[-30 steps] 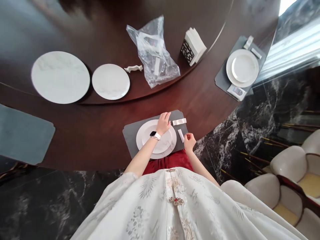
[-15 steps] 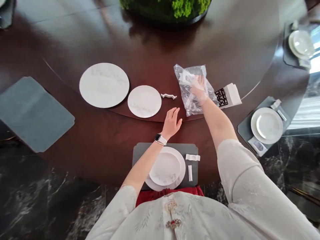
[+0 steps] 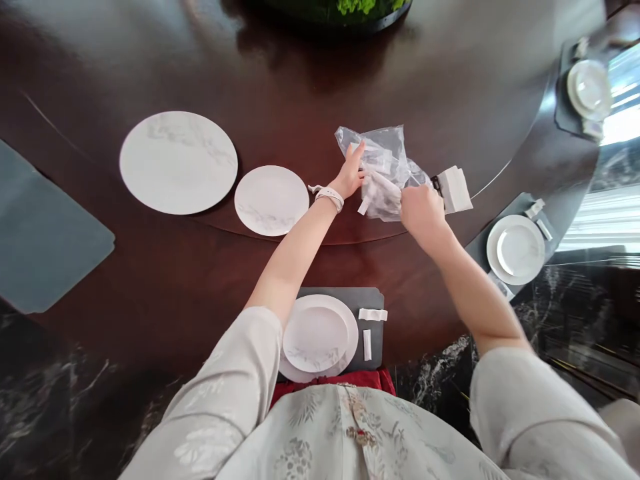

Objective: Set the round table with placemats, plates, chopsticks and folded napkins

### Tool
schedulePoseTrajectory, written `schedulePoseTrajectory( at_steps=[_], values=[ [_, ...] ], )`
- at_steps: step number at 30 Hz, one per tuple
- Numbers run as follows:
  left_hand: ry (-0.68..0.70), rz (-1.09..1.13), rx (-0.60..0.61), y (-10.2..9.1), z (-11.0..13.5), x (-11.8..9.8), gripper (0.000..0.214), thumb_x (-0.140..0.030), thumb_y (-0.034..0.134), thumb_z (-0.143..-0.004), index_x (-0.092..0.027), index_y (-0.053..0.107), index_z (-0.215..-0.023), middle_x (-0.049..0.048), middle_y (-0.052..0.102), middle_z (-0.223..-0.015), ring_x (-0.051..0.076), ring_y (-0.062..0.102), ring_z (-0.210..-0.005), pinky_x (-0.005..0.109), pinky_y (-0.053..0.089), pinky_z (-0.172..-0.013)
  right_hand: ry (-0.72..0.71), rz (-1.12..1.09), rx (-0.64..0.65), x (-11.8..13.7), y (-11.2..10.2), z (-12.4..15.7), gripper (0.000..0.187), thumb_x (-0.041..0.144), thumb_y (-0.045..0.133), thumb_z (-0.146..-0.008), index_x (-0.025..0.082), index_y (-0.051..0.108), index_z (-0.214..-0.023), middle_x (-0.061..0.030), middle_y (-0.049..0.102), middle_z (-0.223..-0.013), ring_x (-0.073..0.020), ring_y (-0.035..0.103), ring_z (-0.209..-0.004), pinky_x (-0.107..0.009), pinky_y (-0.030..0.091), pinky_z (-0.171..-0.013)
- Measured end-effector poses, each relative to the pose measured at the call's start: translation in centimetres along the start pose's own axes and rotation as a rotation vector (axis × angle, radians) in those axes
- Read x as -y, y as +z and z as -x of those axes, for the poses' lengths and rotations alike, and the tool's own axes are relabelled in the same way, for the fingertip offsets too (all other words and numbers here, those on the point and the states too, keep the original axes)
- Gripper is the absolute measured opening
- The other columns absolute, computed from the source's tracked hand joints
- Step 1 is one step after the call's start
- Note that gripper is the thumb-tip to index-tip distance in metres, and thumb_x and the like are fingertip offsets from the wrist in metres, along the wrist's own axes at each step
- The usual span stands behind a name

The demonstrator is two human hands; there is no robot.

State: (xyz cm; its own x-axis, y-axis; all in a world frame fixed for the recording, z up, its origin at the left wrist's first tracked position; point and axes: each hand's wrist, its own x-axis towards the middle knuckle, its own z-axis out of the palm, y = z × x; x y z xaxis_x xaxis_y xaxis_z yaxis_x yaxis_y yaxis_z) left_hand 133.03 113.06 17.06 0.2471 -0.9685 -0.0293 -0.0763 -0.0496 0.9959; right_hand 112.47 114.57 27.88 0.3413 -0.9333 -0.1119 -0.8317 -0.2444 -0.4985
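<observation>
Dark polished wood fills the view: a big round counter point(image 3: 200, 280) with a raised turntable point(image 3: 300, 87) in its middle and a green moss centrepiece point(image 3: 370, 5) at the far edge. The person leans well over it, both arms stretched out.

On the turntable's near rim lies a clear plastic bag point(image 3: 385, 160), crumpled, with white wrapped pieces inside and one white stick poking out at its lower left. The left hand point(image 3: 350, 177), with a white-strapped watch point(image 3: 330, 195) on its wrist, rests against the bag's left edge with the thumb raised. I cannot tell whether that grip pinches the film or only presses on it. The right hand point(image 3: 423, 210) is at the bag's lower right corner, its grip clenched on the plastic.

Just right of the bag, touching it, stands a napkin holder point(image 3: 453, 189) full of white napkins. Left of the hands sit a small marble plate point(image 3: 271, 200) and, further left, a large marble plate point(image 3: 179, 162).

Close to the person's body is a grey placemat point(image 3: 340, 297) bearing stacked white plates point(image 3: 320, 337), with a white rest point(image 3: 373, 314) and a small white packet point(image 3: 367, 345) beside them. A second setting point(image 3: 515, 250) lies at the right edge, and a blue-grey mat point(image 3: 45, 240) at the left.
</observation>
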Motion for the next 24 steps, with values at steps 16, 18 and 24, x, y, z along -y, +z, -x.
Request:
schedulePoseTrajectory(
  at_steps=[16,18,24],
  values=[
    [-0.507,-0.385,-0.310,-3.9,48.6,-2.6,0.028,-0.037,0.056,-0.094,-0.019,0.057,-0.116,0.0055,0.074,-0.091,0.020,0.072,-0.073,0.027,0.054,-0.066,0.046,-1.001,0.521,4.8,7.0,31.4,0.024,0.038,0.060,-0.086,0.021,0.061,-0.104,-0.0033,0.073,-0.089,-0.0166,0.069,-0.072,-0.032,0.055,-0.072],
    [-0.713,-0.360,-0.441,-6.0,53.8,0.5,0.028,-0.039,0.056,-0.093,-0.018,0.056,-0.111,0.0026,0.070,-0.076,0.017,0.065,-0.056,0.024,0.048,-0.055,-0.076,-0.773,0.508,3.3,9.1,34.4,0.023,0.034,0.060,-0.086,0.022,0.062,-0.106,-0.0038,0.073,-0.096,-0.0172,0.069,-0.079,-0.034,0.054,-0.080],
    [-0.946,-0.214,-0.273,-7.8,63.3,7.1,0.025,-0.035,0.056,-0.089,-0.018,0.057,-0.070,-0.0016,0.053,-0.047,0.014,0.053,-0.044,0.024,0.040,-0.053,-0.192,-0.392,0.542,-0.7,14.6,40.5,0.021,0.026,0.046,-0.087,0.019,0.065,-0.096,-0.0091,0.071,-0.093,-0.0229,0.067,-0.084,-0.040,0.055,-0.081]
  ],
)
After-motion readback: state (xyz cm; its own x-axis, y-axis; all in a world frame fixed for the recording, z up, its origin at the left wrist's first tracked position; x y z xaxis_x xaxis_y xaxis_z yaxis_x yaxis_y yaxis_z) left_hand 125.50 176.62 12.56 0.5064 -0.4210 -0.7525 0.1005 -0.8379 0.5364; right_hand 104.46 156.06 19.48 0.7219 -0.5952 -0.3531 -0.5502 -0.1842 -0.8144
